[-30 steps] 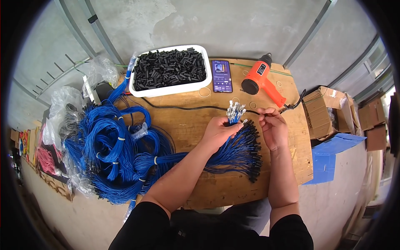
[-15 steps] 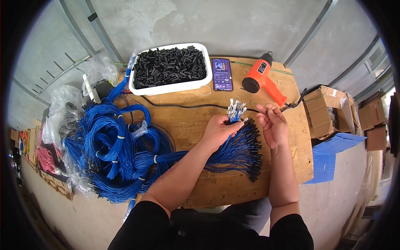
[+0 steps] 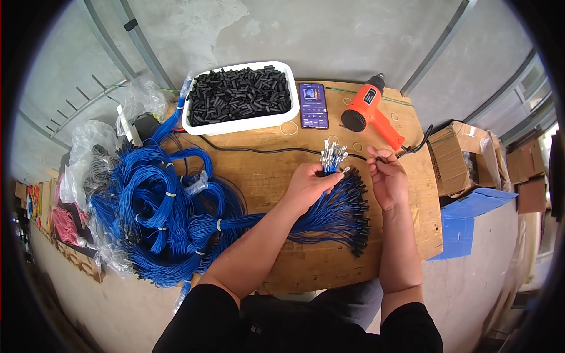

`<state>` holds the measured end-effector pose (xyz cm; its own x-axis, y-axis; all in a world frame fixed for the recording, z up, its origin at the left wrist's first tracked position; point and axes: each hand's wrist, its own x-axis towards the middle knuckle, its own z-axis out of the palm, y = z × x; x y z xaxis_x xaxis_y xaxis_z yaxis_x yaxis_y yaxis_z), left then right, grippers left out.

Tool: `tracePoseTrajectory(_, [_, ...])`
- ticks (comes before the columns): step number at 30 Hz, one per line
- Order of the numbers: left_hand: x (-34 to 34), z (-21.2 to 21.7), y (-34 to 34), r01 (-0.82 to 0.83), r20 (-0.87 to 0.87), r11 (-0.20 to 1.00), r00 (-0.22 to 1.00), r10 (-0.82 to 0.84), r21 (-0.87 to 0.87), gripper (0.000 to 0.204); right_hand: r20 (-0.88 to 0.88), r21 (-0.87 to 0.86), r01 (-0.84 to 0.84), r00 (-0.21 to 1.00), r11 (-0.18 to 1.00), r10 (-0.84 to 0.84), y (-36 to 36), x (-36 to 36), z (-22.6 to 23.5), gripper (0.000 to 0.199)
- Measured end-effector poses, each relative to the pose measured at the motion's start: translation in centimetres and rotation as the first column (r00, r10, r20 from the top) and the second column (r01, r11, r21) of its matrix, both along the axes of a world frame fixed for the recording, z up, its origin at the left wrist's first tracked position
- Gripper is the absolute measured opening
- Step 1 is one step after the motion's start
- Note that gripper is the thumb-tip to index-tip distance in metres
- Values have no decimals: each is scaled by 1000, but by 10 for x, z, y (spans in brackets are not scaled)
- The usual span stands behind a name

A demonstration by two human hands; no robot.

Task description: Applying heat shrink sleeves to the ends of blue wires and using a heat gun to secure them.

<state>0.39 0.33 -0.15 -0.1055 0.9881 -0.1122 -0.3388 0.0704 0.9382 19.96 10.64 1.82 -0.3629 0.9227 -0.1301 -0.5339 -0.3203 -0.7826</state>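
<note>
- Watching the head feed: the left hand (image 3: 306,185) is closed around a bundle of blue wires (image 3: 326,173), fist tight, with the bare metal terminals (image 3: 333,155) sticking up out of the top of the grip.
- The right hand (image 3: 387,179) sits just beside it, its fingers (image 3: 376,157) pinched on something small and dark. My guess is it's one of the black sleeves, but it's too tiny for me to be sure.
- Progress, as I judge it: a good fan of wire ends (image 3: 353,217) already wears black sleeves and lies spread on the bench (image 3: 282,259) below and right of the left hand. The held bunch is bare-tipped, so that lot looks undone.
- Plenty left too: a big heap of coiled blue wire (image 3: 159,217) sits on the left edge of the bench, tied in loops, and the white tray (image 3: 235,125) at the back is full of black sleeves (image 3: 240,94).
- Orientation: the held bundle stands roughly upright, with its long axis running from the fist up toward the far edge and the terminals pointing away from me. The finished ends fan out to the right instead.
- Other stuff: an orange heat gun (image 3: 371,112) lies far right of the tray, a phone (image 3: 313,105) lies between them, and a black cord (image 3: 259,150) runs across the bench.
</note>
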Motion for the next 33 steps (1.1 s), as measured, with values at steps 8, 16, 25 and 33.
tracePoseTrajectory(8, [0,7,-2,-5,6,1000,1000,5,-18,15,66,30,-12,998,999,10,-12,-10,12,19])
tracePoseTrajectory(16, [1,2,0,4,27,1000,1000,-4,7,15,308,176,-77,951,981,19,-10,2,2,11])
tracePoseTrajectory(25, [0,-2,1,-13,51,1000,999,13,-3,16,293,201,-144,953,969,81,-21,-9,10,15])
tracePoseTrajectory(33, [-1,2,-1,-14,51,1000,999,15,-13,11,382,254,-188,921,949,80,-24,-12,6,14])
